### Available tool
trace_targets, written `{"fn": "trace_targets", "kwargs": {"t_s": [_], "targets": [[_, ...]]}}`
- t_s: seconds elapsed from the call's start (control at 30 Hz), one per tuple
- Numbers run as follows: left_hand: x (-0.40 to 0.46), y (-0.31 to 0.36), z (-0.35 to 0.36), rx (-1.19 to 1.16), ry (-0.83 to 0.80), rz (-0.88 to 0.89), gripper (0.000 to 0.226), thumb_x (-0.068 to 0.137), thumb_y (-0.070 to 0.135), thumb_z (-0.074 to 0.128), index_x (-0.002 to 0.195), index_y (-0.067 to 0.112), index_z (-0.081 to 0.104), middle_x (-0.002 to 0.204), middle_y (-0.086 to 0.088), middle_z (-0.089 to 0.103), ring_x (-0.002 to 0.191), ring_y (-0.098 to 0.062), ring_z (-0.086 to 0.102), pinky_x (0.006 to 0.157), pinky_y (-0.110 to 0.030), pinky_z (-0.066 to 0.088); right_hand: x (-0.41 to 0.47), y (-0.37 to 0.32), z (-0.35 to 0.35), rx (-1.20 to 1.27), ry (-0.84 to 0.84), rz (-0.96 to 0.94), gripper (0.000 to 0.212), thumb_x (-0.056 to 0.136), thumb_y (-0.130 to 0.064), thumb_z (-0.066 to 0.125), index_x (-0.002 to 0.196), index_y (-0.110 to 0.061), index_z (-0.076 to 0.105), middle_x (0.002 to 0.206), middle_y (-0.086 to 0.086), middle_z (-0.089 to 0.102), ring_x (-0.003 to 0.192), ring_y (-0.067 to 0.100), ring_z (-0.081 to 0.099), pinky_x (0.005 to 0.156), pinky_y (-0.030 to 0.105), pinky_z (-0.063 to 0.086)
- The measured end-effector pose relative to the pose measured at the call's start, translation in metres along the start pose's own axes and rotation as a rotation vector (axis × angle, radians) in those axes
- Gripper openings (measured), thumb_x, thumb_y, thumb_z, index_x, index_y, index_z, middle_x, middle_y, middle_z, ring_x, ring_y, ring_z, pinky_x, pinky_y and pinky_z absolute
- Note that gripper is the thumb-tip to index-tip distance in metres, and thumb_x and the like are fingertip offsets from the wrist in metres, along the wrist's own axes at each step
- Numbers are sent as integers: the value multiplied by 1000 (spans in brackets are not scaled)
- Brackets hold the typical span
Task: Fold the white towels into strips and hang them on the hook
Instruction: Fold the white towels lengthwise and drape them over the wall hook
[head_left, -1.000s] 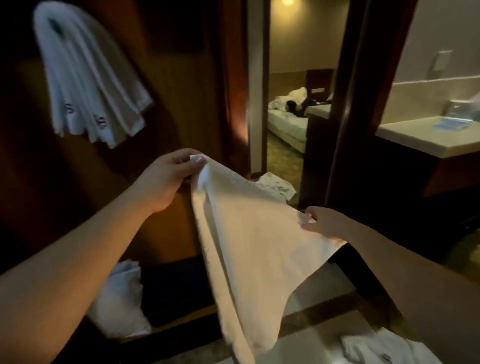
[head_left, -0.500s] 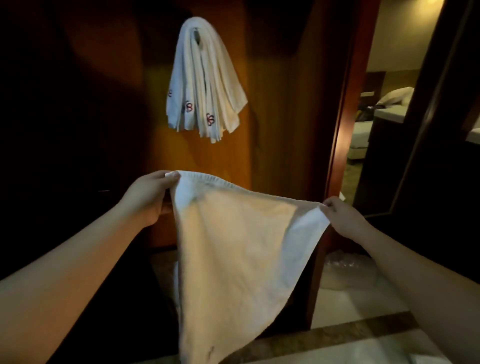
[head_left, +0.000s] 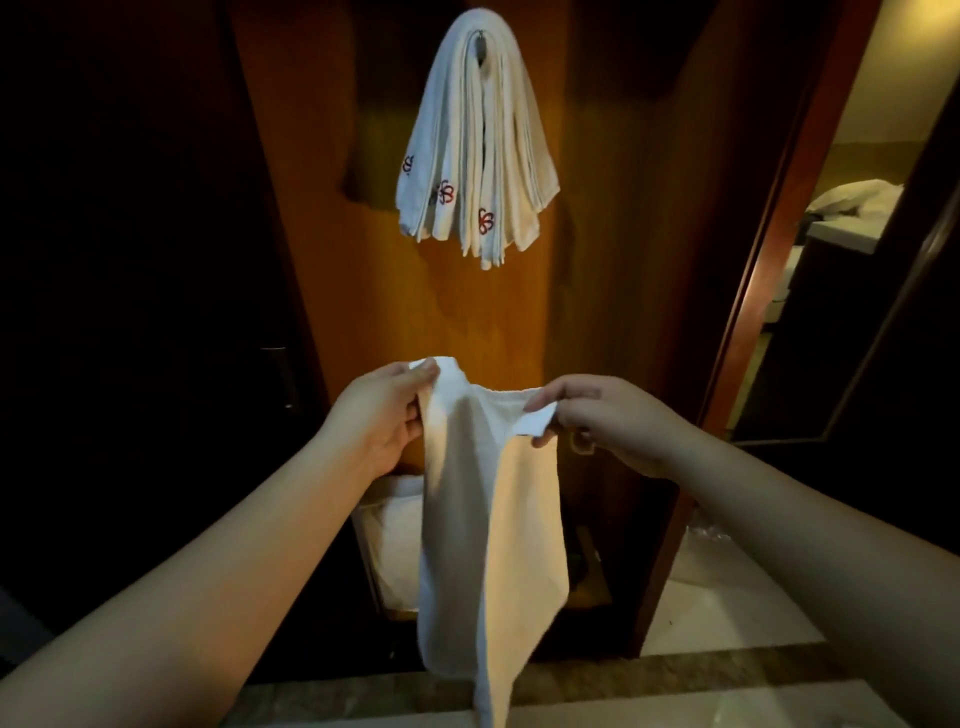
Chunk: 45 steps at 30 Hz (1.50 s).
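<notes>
left hand (head_left: 382, 418) and right hand (head_left: 610, 423) fingers pinching white towel (head_left: 488, 519) top corners, folded towels (head_left: 475, 150) hanging above

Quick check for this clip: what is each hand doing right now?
Left hand: pinches one top corner of the white towel.
Right hand: pinches the other top corner of the same towel.
</notes>
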<state>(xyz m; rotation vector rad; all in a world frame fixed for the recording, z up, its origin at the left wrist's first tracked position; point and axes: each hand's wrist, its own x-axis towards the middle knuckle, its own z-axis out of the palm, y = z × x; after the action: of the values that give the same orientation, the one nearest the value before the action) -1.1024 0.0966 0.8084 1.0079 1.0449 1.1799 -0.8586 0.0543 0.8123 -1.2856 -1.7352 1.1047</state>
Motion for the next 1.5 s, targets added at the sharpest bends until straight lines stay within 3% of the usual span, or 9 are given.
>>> {"fn": "trace_targets", "kwargs": {"t_s": [0.1, 0.27, 0.43, 0.6, 0.8, 0.93, 1.07, 1.27, 1.5], "targets": [[-13, -1, 14, -1, -95, 60, 22, 100, 17, 58, 115, 2, 64, 94, -9, 77, 89, -20, 74, 66, -26, 57, -1, -19, 14, -164, -53, -112, 14, 98, -24, 59, 107, -32, 65, 92, -9, 76, 69, -2, 62, 58, 15, 45], [-35, 5, 28, 159, -234, 178, 21, 101, 13, 51, 113, 6, 68, 91, -5, 76, 87, -20, 73, 70, -26, 58, -1, -34, 24, -186, 104, -206, 4, 99, -31, 59, 100, -29, 62, 85, -15, 75, 74, -2, 68, 55, 6, 43], [-43, 12, 32, 390, -193, 296, 22, 103, 21, 50, 113, 16, 69, 103, -11, 73, 102, -34, 68, 96, -56, 53, -4, -46, 23, -324, 173, -241, 5, 98, -36, 59, 98, -32, 62, 83, -23, 73, 77, -3, 69, 67, 15, 49], [-47, 21, 31, 474, -215, 366, 22, 103, 25, 51, 108, 22, 72, 94, 0, 74, 90, -19, 70, 79, -41, 56, -10, -61, 25, -397, 204, -276, 4, 97, -36, 61, 94, -34, 62, 80, -25, 72, 73, -6, 68, 68, 20, 50], [-55, 30, 29, 490, -284, 375, 24, 104, 23, 49, 114, 15, 70, 96, -1, 74, 92, -17, 72, 85, -37, 58, -13, -70, 29, -361, 245, -259, 8, 98, -37, 59, 93, -32, 63, 76, -19, 73, 71, -4, 69, 68, 20, 51], [-56, 33, 27, 473, -278, 363, 23, 102, 18, 50, 117, 12, 68, 105, -11, 72, 101, -26, 69, 94, -49, 56, -11, -73, 33, -269, 252, -237, 10, 99, -37, 59, 92, -30, 63, 78, -19, 73, 72, 0, 70, 64, 15, 49], [-58, 30, 23, 507, -250, 461, 17, 96, 33, 62, 108, 22, 68, 98, 3, 73, 94, -13, 70, 90, -42, 57, -7, -75, 34, -220, 257, -238, 13, 98, -38, 59, 92, -29, 65, 75, -18, 72, 65, -2, 67, 49, 8, 43], [-49, 31, 7, 481, -161, 510, 14, 99, 31, 57, 99, 33, 71, 95, 9, 73, 93, -14, 69, 83, -42, 57, 4, -74, 16, -180, -117, -91, 15, 96, -37, 64, 107, -26, 62, 80, 3, 76, 62, 11, 67, 49, 18, 46], [-39, 35, -16, 603, -34, 535, 17, 101, 37, 56, 91, 44, 68, 90, 25, 69, 87, 1, 65, 74, -32, 51, 12, -20, 17, -510, -337, 178, 11, 95, -35, 65, 104, -30, 61, 85, -4, 77, 73, 13, 74, 56, 22, 44]]}}
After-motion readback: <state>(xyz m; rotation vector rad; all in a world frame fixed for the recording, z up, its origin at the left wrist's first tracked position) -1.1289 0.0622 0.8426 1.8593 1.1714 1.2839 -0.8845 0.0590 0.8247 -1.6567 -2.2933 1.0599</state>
